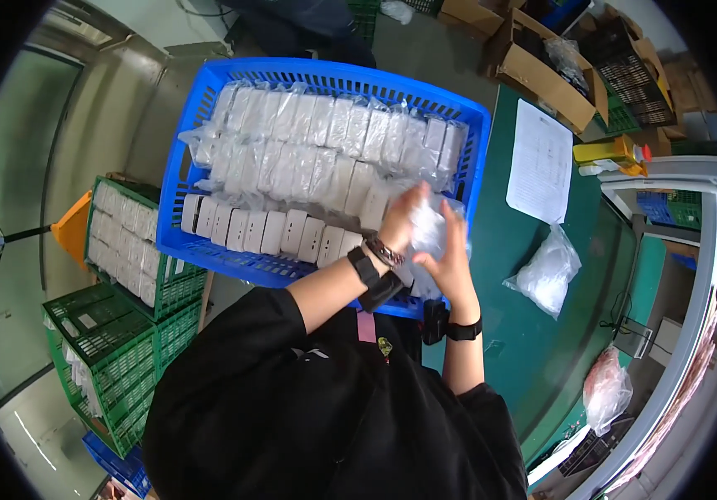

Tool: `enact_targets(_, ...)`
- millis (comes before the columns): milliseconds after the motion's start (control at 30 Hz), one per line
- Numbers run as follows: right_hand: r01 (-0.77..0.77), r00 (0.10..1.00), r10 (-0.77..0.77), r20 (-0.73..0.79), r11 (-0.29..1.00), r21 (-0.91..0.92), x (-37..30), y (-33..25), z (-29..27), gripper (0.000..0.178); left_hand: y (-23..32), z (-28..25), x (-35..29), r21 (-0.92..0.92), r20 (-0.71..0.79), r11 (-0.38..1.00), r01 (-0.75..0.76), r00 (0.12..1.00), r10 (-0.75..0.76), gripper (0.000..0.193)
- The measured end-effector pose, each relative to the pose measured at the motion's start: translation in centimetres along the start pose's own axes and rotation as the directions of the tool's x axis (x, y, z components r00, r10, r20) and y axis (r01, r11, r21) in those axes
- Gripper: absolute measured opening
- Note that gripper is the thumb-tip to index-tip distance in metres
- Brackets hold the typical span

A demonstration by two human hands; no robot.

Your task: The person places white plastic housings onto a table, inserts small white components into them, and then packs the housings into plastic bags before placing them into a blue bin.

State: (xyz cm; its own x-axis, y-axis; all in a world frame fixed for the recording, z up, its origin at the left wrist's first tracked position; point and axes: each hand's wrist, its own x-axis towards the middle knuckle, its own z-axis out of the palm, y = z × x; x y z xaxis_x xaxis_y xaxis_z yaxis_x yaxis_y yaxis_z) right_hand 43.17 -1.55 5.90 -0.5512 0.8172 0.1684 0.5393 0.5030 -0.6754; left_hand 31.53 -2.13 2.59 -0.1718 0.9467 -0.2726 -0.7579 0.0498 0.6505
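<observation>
A blue plastic basket (479,158) holds rows of white blocks, many in clear plastic bags. At its right front part, my left hand (398,223) has its fingers closed against a white block in a clear bag (427,229), partly blurred by motion. My right hand (452,265) is on the other side of this bagged block, its thumb and fingers spread apart beside the plastic. Along the basket's near side stand bare white blocks (293,232) with small dark slots on their ends. Bagged white blocks (296,117) fill the far rows.
On the green table (500,333) to the right lie a paper sheet (539,162), a clear plastic bag (548,271) and a yellow bottle (612,152). Green crates (121,350) with more white blocks stand left. Cardboard boxes (537,62) are at far right. A person's dark clothing (300,29) shows beyond the basket.
</observation>
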Motion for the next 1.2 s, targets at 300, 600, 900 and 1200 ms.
enact_targets(300, -0.164, 0.646, 0.445, 0.621, 0.875, -0.456, 3.4, -1.5, 3.6, 0.027, 7.7, -13.8, 4.1, 0.954, 0.298, -0.043, -0.295, 0.948, 0.107, 0.030)
enact_targets(600, 0.181, 0.954, -0.111, 0.279, 0.954, -0.240, 15.0, 4.8, 20.5, 0.044, 9.5, -24.7, 10.7, 0.889, 0.340, -0.392, -0.236, 0.915, 0.219, 0.032)
enact_targets(900, -0.015, 0.886, 0.208, 0.414, 0.906, -0.424, 17.6, 5.0, 26.9, 0.053, 10.0, -28.4, 13.5, 0.832, 0.327, -0.481, -0.277, 0.945, 0.022, 0.026)
enact_targets(1200, -0.164, 0.855, 0.350, 0.383, 0.883, -0.440, 17.7, 3.1, 26.5, 0.038, 9.8, -28.4, 13.4, 0.885, 0.217, -0.436, -0.166, 0.974, 0.071, 0.018)
